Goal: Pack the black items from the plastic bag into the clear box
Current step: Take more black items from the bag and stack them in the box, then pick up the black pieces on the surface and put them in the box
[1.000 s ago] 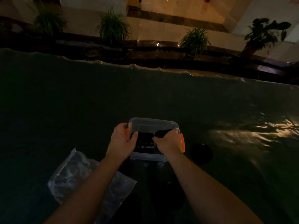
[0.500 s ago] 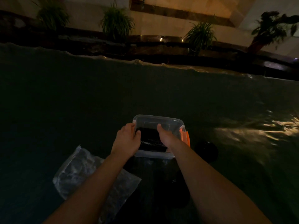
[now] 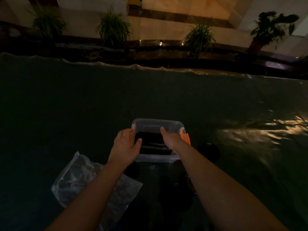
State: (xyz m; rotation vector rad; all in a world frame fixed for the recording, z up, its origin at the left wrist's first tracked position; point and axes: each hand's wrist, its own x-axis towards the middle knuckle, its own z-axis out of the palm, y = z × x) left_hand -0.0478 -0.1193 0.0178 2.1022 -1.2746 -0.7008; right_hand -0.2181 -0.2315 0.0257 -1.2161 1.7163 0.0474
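Head view is showing the left hand (image 3: 126,145) gripping the clear box (image 3: 157,157) at its left wall — the right hand (image 3: 170,139), fingers loosely spread, reaching inside over black items (image 3: 153,144) already lying there; the plastic bag (image 3: 80,179) is looking nearly emptied — packing seems mostly done

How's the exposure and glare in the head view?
Head view: badly underexposed; the table cover is near black, warm glare ripples at its right edge. The clear box and both hands, left hand, right hand, stay readable; the black items lose detail. Wide-angle bowing along the far edge.
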